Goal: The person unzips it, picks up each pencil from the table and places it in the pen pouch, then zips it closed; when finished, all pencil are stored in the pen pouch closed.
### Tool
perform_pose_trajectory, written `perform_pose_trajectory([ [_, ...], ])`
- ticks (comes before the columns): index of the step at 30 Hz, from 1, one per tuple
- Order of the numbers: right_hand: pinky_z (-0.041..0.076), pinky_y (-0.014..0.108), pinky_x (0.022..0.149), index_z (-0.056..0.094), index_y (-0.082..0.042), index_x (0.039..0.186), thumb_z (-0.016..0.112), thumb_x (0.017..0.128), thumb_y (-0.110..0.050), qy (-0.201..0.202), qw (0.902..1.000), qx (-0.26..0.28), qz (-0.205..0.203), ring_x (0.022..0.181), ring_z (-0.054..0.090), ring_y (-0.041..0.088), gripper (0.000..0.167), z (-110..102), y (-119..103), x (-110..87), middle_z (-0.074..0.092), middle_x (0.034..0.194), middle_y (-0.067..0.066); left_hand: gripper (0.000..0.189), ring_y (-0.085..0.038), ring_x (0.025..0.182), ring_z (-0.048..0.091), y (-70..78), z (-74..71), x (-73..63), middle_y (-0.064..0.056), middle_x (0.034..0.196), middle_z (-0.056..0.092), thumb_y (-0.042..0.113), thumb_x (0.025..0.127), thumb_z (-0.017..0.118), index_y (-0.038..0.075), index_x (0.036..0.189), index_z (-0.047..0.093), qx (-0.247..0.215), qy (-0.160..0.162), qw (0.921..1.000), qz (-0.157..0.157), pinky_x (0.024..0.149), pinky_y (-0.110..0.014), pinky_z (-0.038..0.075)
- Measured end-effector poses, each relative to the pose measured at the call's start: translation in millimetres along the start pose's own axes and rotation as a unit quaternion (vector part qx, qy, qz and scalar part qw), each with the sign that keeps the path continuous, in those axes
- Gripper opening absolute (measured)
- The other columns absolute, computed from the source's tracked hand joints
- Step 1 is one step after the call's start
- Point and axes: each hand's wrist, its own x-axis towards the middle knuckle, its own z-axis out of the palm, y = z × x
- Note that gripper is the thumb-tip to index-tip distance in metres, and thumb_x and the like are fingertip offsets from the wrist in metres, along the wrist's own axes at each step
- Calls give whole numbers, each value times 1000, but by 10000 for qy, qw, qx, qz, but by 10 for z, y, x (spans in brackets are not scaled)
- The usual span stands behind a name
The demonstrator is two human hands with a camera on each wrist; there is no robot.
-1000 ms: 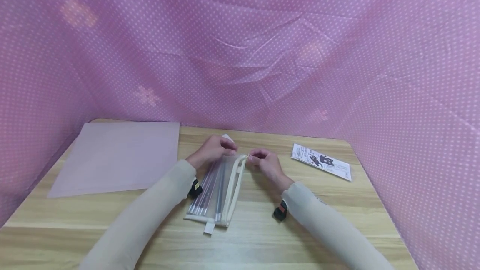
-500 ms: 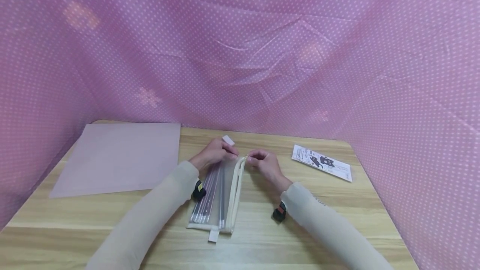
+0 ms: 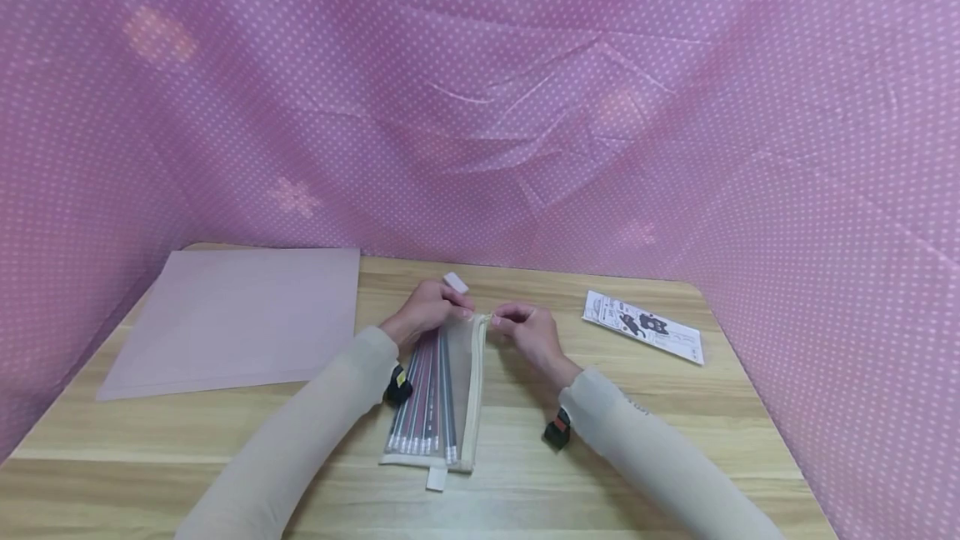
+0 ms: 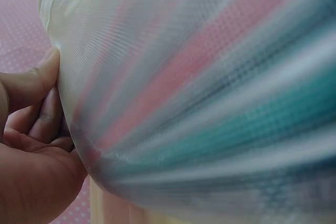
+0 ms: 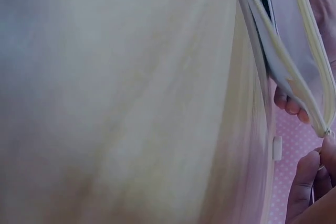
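A sheer mesh pencil pouch [image 3: 462,373] with a cream zipper [image 3: 474,407] lies on the table, several pencils [image 3: 420,407] inside, their eraser ends toward the person. My left hand [image 3: 430,307] pinches the pouch's far edge between thumb and fingers; the left wrist view shows pink and teal pencils through the mesh. At the far right corner, my right hand [image 3: 534,334] pinches the zipper pull. A gap shows between the zipper's two sides in the right wrist view. A pale tab [image 3: 437,479] sticks out at the pouch's near end.
Just beyond the left hand lies a small white block [image 3: 455,282]. A large pale mauve sheet [image 3: 240,323] covers the table's left side. To the right is a white printed packet [image 3: 643,326] with dark bear shapes. Pink dotted cloth [image 3: 480,148] hangs around the wooden table [image 3: 570,490].
The pouch's near end has swung right and toward the person, and its zipper side now looks straighter and narrower. Both hands keep their places at the far edge.
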Motion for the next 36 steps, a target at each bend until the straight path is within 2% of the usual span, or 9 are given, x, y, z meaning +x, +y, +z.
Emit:
perform_pose_trajectory([
  [3,57,25,81,79,-13,97,80,84,-14,32,9994,-339,10,93,69,14,13,-14,-1,-19,78,103,5,18,-27,117,63,-2,14,8,-8,112,76,8,83,79,9,100,78,-22,26,10000,-21,105,-39,51],
  [7,57,26,81,79,-14,96,79,85,-15,-3,9987,-510,0,94,69,17,12,-25,-10,-46,79,102,5,17,-27,116,63,2,22,11,-8,111,76,8,81,80,10,99,79,109,-53,9999,53,107,-40,49],
  [11,56,25,78,79,-14,97,78,85,-14,25,9989,-476,42,90,69,16,13,-18,-14,-57,78,102,4,17,-27,113,66,10,8,5,-10,111,77,9,83,79,9,100,79,288,-412,9985,198,108,-43,48],
  [14,56,23,75,79,-12,98,78,85,-12,76,9993,-359,69,87,67,14,13,-4,-2,-46,78,100,5,16,-26,109,67,22,-10,-1,-9,111,77,14,86,77,9,101,79,517,-677,9960,274,102,-41,51],
  [16,55,22,72,78,-10,98,78,85,-11,95,9996,-267,56,83,66,12,13,5,8,-41,78,97,6,16,-24,107,67,32,-14,-8,-8,111,77,18,87,77,10,101,79,665,-739,9946,282,97,-38,53],
  [25,56,21,69,78,-6,100,78,84,-7,-126,9988,340,321,76,66,11,16,-3,30,-22,78,92,6,15,-22,104,67,48,6,-36,-10,109,77,13,86,77,7,100,78,607,-320,9974,226,87,-30,53],
  [30,54,22,68,78,-4,99,77,84,-9,-171,9974,468,517,74,65,9,16,-15,14,-49,78,91,4,13,-20,100,66,65,43,-47,-10,108,77,12,87,76,7,99,77,588,-280,9976,227,79,-24,51],
  [33,53,21,68,78,-2,99,75,84,-8,-112,9956,680,637,74,65,8,16,-13,7,-58,77,89,1,14,-20,99,67,65,56,-57,-11,108,77,11,87,76,6,100,77,500,-272,9981,214,79,-25,53],
  [36,54,21,66,77,0,98,74,85,-6,-9,9944,831,652,72,64,8,15,-11,1,-53,76,84,-1,16,-22,101,68,53,49,-60,-11,108,77,12,87,76,5,101,77,364,-359,9983,289,89,-31,54],
])
